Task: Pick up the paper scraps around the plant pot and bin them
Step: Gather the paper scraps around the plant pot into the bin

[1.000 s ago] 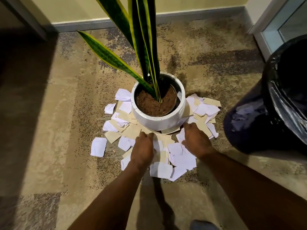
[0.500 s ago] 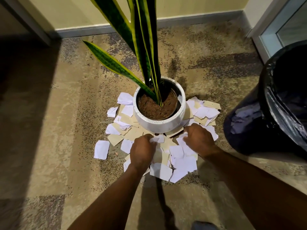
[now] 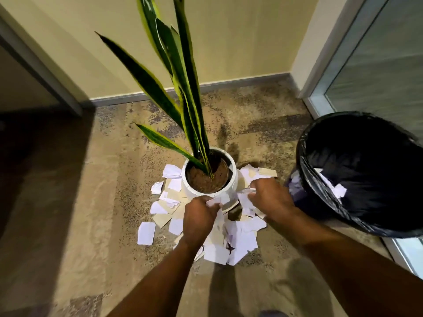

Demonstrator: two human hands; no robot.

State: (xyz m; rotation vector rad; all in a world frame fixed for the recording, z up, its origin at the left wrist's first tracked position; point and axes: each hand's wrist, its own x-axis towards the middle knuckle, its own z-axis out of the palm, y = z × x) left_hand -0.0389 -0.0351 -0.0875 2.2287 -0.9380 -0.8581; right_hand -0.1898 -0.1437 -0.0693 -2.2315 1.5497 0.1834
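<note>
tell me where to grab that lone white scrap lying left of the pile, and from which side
Pinch the lone white scrap by its outer left edge, coming down from the left. It lies flat on the carpet, apart from the pile, so that edge is free; its upper right corner sits close to a tan scrap. The nearer left hand grips paper scraps.

One view only: a wide-angle camera worn on the person's head, facing forward and tilted steeply down at the carpet (image 3: pixel 68 213). It sits close in — the plant pot (image 3: pixel 201 191) lies just below frame centre and the forearms (image 3: pixel 160 282) enter from the bottom edge. The bin (image 3: pixel 306 184) crowds the right edge, and the wall (image 3: pixel 229 42) spans the top.
</note>
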